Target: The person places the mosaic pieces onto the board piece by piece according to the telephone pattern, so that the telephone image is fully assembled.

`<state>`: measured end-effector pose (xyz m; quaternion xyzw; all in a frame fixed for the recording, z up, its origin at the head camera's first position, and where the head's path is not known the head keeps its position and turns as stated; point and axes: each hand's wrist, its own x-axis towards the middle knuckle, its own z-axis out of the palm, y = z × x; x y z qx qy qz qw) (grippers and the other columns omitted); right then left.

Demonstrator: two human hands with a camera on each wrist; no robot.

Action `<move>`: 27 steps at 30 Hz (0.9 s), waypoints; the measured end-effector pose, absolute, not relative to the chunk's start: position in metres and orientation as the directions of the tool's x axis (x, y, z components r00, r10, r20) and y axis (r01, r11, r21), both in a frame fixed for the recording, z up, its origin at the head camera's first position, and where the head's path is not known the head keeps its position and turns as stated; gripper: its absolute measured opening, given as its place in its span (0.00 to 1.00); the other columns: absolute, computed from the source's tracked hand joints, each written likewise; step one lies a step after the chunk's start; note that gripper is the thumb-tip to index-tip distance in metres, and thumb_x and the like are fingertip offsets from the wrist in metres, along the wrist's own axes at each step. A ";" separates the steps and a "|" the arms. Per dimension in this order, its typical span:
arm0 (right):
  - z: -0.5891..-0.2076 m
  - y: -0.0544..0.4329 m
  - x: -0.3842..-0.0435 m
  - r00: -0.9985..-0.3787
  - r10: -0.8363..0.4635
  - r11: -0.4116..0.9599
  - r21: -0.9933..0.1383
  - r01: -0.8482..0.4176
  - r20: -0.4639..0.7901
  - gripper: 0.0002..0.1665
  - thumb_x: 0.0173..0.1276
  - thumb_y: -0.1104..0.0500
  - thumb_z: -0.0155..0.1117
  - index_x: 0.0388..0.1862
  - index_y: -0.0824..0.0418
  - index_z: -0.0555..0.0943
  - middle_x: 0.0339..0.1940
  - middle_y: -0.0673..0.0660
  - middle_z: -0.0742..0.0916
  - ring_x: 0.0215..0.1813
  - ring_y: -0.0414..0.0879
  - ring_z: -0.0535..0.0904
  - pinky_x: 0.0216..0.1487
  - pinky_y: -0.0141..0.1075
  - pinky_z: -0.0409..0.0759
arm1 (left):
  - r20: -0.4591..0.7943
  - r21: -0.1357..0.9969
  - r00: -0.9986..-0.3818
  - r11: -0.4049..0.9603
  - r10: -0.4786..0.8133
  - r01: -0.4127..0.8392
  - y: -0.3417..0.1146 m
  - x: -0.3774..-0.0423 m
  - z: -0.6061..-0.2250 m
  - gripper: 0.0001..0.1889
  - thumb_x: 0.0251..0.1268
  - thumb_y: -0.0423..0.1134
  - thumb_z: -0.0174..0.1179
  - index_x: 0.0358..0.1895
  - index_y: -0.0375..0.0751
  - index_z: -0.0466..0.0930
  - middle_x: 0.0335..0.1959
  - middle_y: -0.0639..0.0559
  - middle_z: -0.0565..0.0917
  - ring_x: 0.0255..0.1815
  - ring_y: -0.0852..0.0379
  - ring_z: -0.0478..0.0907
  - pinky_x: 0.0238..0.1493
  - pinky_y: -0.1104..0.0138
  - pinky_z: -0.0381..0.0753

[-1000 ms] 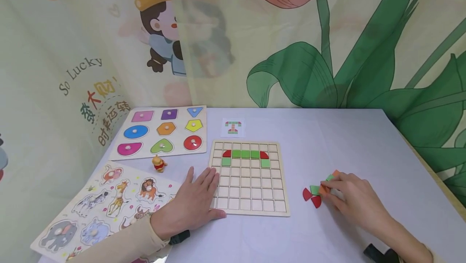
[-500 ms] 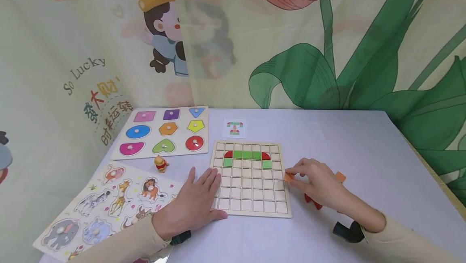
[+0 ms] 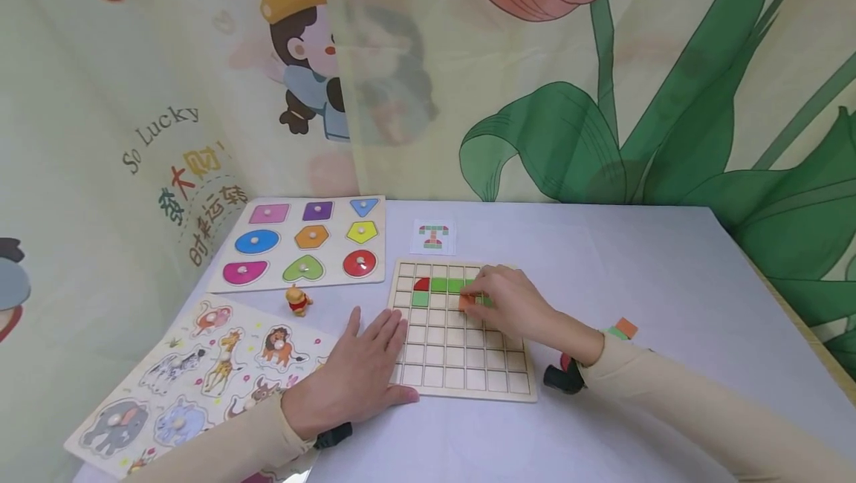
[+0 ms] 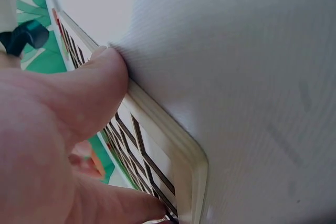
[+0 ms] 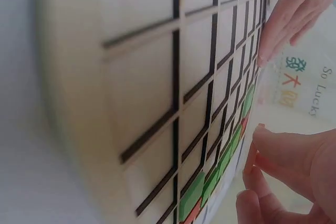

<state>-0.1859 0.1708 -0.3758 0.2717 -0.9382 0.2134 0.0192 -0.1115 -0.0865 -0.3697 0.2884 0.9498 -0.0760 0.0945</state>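
A wooden grid board [image 3: 455, 377] lies mid-table, with a red quarter-circle tile [image 3: 423, 284] and a row of green tiles [image 3: 446, 285] in its upper part. One more green square [image 3: 420, 299] sits below the red tile. Along the board's left edge rests my left hand [image 3: 357, 371], fingers extended; the left wrist view has its thumb [image 4: 107, 72] on the rim. My right hand [image 3: 511, 301] pinches an orange square tile [image 3: 465, 303] over the board, just below the green row. In the right wrist view this orange tile [image 5: 251, 157] stands on edge between thumb and fingers. The row's right end is hidden.
Behind the board lies a small pattern card [image 3: 433, 236]. A shape puzzle [image 3: 328, 249], an animal puzzle [image 3: 194, 334] and a bear figurine [image 3: 297, 300] are at left. Loose orange [image 3: 626, 328], green [image 3: 617, 333] and partly hidden red tiles [image 3: 565, 360] lie at right.
My right hand has carried an orange tile from the loose tiles at right leftward onto the board's upper part. My left hand has stayed at the board's edge.
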 end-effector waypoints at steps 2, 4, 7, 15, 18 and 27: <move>-0.377 0.162 -0.192 -0.847 -0.511 0.765 -0.372 -0.527 0.149 0.13 0.63 0.58 0.77 0.46 0.59 0.92 0.35 0.51 0.90 0.35 0.43 0.79 0.34 0.32 0.71 | -0.223 -0.083 -0.816 0.823 0.534 0.561 -0.086 -0.112 -0.370 0.51 0.64 0.74 0.55 0.78 0.37 0.62 0.81 0.42 0.65 0.83 0.46 0.60 0.79 0.39 0.56; -0.379 0.156 -0.197 -0.843 -0.517 0.770 -0.349 -0.534 0.147 0.12 0.63 0.58 0.77 0.45 0.58 0.92 0.36 0.51 0.91 0.35 0.41 0.79 0.34 0.32 0.72 | -0.224 -0.076 -0.816 0.825 0.533 0.560 -0.086 -0.112 -0.369 0.51 0.64 0.74 0.56 0.78 0.37 0.62 0.80 0.42 0.65 0.83 0.45 0.60 0.79 0.38 0.56; -0.382 0.150 -0.200 -0.844 -0.520 0.783 -0.322 -0.532 0.129 0.11 0.63 0.58 0.77 0.45 0.57 0.92 0.35 0.50 0.91 0.35 0.40 0.78 0.34 0.32 0.72 | -0.228 -0.081 -0.815 0.824 0.533 0.561 -0.086 -0.112 -0.369 0.51 0.64 0.74 0.55 0.79 0.37 0.62 0.81 0.42 0.65 0.83 0.46 0.60 0.79 0.39 0.56; -0.386 0.149 -0.201 -0.836 -0.530 0.786 -0.288 -0.547 0.142 0.11 0.61 0.60 0.78 0.44 0.56 0.93 0.32 0.50 0.90 0.32 0.40 0.77 0.31 0.33 0.70 | -0.230 -0.090 -0.816 0.823 0.530 0.560 -0.086 -0.112 -0.369 0.51 0.64 0.74 0.55 0.79 0.38 0.62 0.81 0.43 0.65 0.83 0.46 0.60 0.79 0.39 0.56; -0.387 0.150 -0.202 -0.839 -0.526 0.788 -0.291 -0.542 0.138 0.12 0.61 0.59 0.79 0.44 0.55 0.93 0.31 0.50 0.89 0.31 0.40 0.76 0.29 0.32 0.68 | -0.225 -0.087 -0.817 0.824 0.531 0.560 -0.086 -0.112 -0.369 0.51 0.64 0.74 0.55 0.78 0.38 0.62 0.81 0.43 0.65 0.83 0.46 0.60 0.79 0.39 0.57; -0.388 0.153 -0.205 -0.852 -0.514 0.795 -0.317 -0.517 0.099 0.17 0.60 0.55 0.80 0.49 0.54 0.92 0.32 0.49 0.89 0.30 0.38 0.73 0.27 0.31 0.67 | -0.221 -0.087 -0.816 0.822 0.534 0.562 -0.086 -0.112 -0.369 0.51 0.64 0.74 0.56 0.78 0.37 0.62 0.80 0.42 0.65 0.83 0.46 0.60 0.79 0.39 0.56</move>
